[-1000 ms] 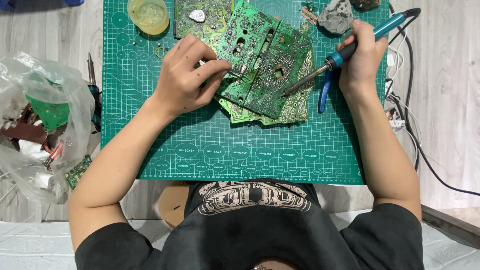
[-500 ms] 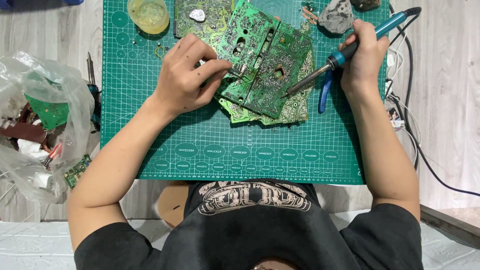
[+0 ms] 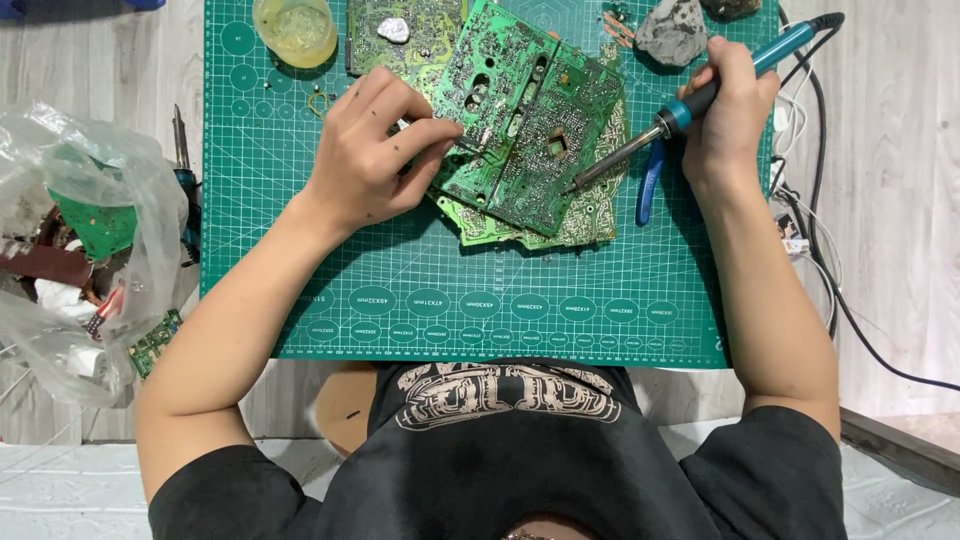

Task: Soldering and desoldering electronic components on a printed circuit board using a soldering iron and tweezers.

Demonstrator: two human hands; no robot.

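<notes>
I count three green circuit boards stacked mid-mat, top circuit board (image 3: pixel 530 125) tilted. Left hand (image 3: pixel 372 155): grip pinching tweezers (image 3: pixel 470 148) against top board's edge. Right hand (image 3: pixel 728 105): grip wrapped around blue soldering iron (image 3: pixel 690 100), tip on board. One yellow tub (image 3: pixel 295 28) at green mat (image 3: pixel 300 250) top-left. One clear plastic bag (image 3: pixel 85 240) left on table. Nothing moved since half-second-ago frame.
</notes>
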